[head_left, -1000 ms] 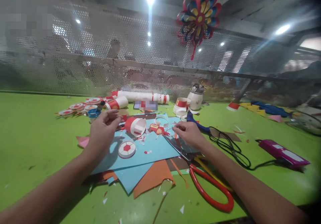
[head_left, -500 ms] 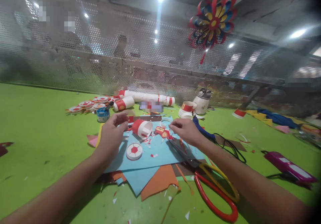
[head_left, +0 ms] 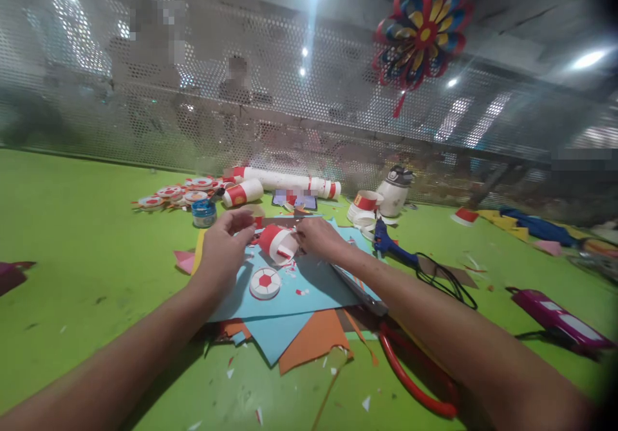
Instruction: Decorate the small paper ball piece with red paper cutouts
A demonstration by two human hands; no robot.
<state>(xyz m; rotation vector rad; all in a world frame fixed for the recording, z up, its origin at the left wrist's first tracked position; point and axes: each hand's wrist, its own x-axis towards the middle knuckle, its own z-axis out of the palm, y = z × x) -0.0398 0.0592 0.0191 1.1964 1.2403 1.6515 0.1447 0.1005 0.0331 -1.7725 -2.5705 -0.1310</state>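
Note:
A paper cup with a red band lies on its side on the light blue paper, its white mouth toward me. My left hand is at the cup's left, thumb and fingers apart, with nothing visible in it. Close by the mouth's right side is my right hand, its fingers bent together; what they pinch, if anything, is hidden. A round white piece with a red hexagon lies in front of the cup. Large scissors rest partly beneath my right forearm.
Right of the paper lie a blue glue gun and a purple device. Behind stand a blue-lidded jar, a long white tube, stacked cups and a white jug. Orange paper and scraps lie nearer me.
My right hand has moved left to the cup's mouth, and the red-and-gold pieces there are now hidden. My left hand stays beside the cup. The view has shifted slightly.

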